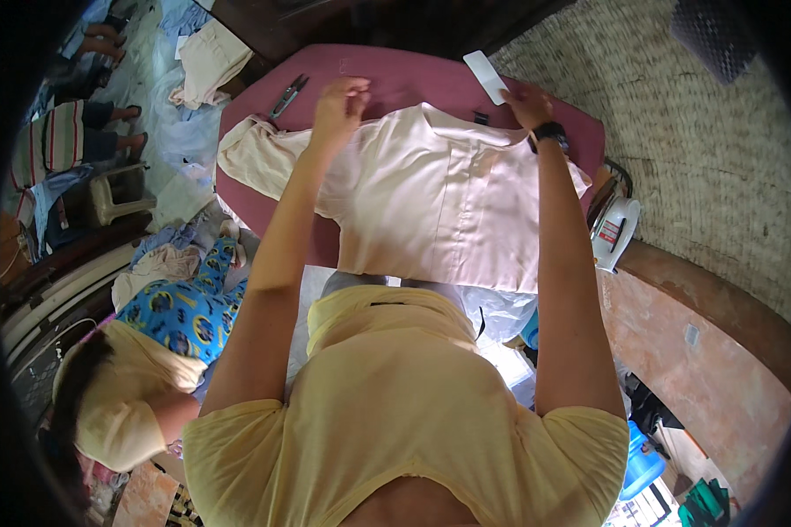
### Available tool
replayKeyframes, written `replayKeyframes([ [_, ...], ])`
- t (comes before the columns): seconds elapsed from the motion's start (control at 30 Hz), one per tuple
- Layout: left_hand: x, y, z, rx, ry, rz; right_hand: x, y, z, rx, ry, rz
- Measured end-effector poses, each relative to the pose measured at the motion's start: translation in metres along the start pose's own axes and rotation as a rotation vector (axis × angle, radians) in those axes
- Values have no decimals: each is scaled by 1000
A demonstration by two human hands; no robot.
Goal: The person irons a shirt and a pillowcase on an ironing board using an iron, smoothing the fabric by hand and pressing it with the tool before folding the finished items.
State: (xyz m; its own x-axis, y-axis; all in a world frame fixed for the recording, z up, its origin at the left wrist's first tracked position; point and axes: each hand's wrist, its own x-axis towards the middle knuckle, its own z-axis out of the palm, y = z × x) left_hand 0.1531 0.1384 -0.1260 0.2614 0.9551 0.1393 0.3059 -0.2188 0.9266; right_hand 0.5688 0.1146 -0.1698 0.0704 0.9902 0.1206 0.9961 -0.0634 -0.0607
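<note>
A pale pink short-sleeved blouse (413,202) lies spread on a maroon padded board (395,75), its neckline toward the far side. Above its left shoulder hovers my left hand (338,110), fingers loosely bent and apart, with nothing visible in them. My right hand (529,107), with a dark band at the wrist, grips one end of a flat white card (485,77) beyond the right shoulder. Thread snips (288,97) rest on the board left of my left hand. A small dark piece (481,118) sits by the collar; its kind is unclear.
A white iron (613,233) stands at the board's right edge. Folded light cloth (213,57) lies at the far left, near a plastic stool (121,191). A person in patterned blue trousers (185,316) sits close on my left. Other people's legs (127,132) show farther off.
</note>
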Motion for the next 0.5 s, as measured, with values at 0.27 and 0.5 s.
replayKeyframes([
  [0.27, 14, -2, 64, 558, -126, 150, 53, -53, -5, 845, -21, 272],
  [0.5, 34, -16, 72, 365, -37, 27, -36, 69, -61, 551, -267, 152],
])
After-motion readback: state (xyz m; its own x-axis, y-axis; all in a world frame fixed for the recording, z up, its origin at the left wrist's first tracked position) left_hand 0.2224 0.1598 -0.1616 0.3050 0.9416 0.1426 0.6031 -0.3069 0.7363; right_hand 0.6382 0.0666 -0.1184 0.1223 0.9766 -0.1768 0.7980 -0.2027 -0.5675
